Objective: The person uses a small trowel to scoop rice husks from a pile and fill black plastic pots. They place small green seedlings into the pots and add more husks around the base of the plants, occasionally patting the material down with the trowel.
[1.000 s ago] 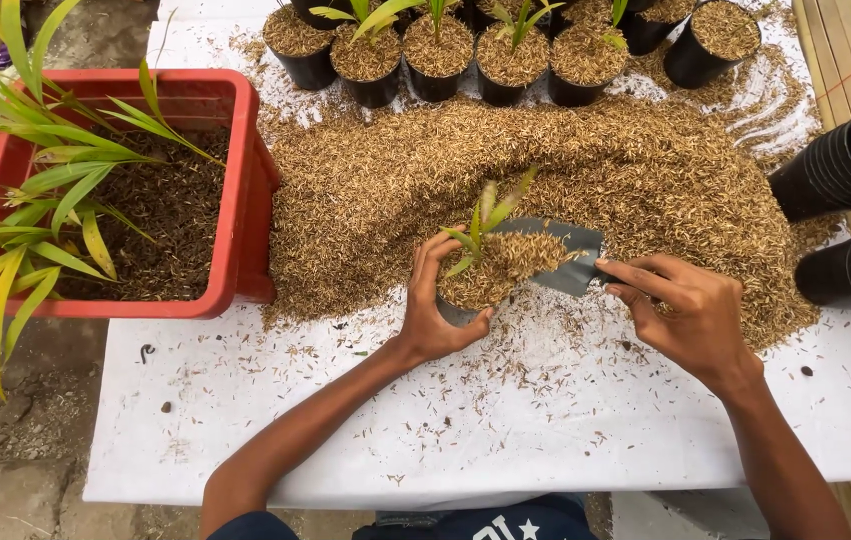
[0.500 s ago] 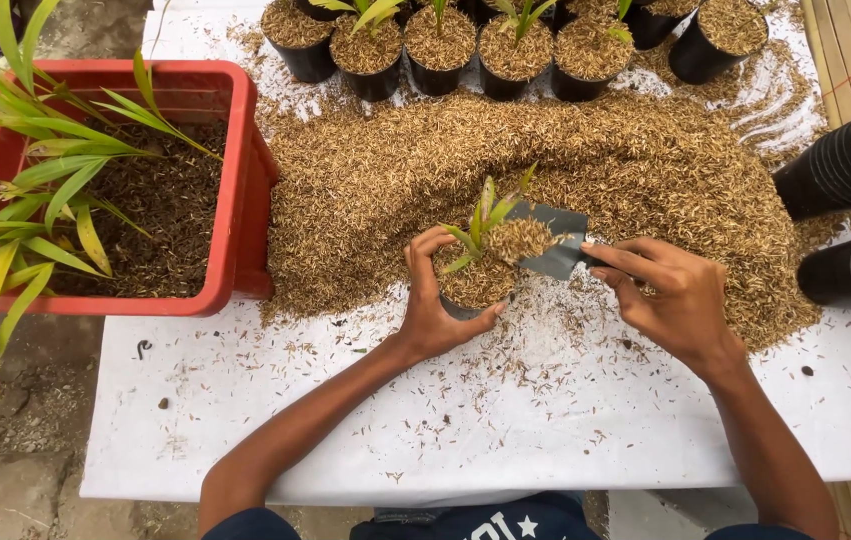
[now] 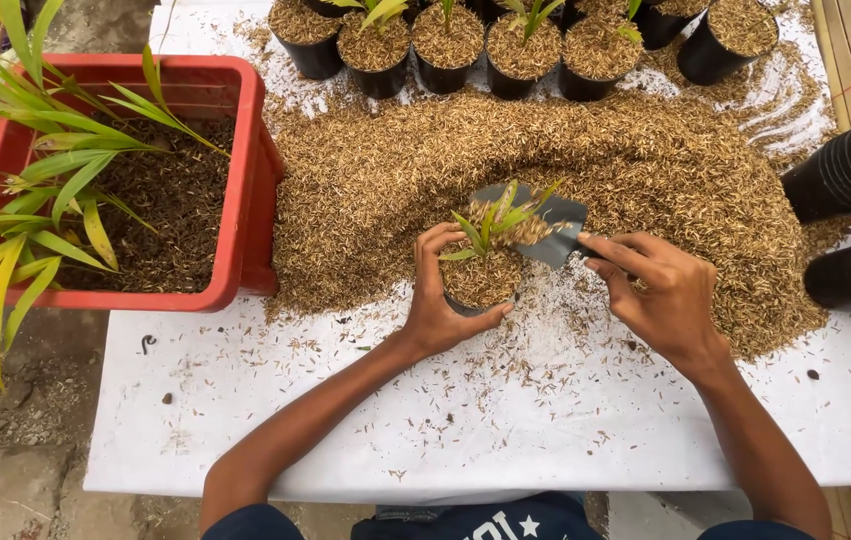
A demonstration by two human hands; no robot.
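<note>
Tipping further than it was a second ago, the grey scoop (image 3: pixel 545 225) in my right hand (image 3: pixel 660 295) now sits steeper over the small black pot (image 3: pixel 475 290), and much of the heap of husk it carried then is gone from its blade; only a thin scatter clings near the seedling (image 3: pixel 495 220). My right fingers are closed around the scoop's handle end. My left hand (image 3: pixel 440 300) is wrapped around the near-left side of the pot, thumb and fingers curled against its wall, holding it upright at the near edge of the husk pile (image 3: pixel 545 170). The pot's fill reads higher than before, close to the rim, with the green leaves standing up through it. I judge the pouring is nearly spent and the pot about full. To the left, the red tub (image 3: pixel 245 180) of loose seedlings sits unchanged; filled pots (image 3: pixel 445 45) line the far edge, and stacked empty pots (image 3: pixel 850 165) lie at the right on the white table (image 3: pixel 445 430).
</note>
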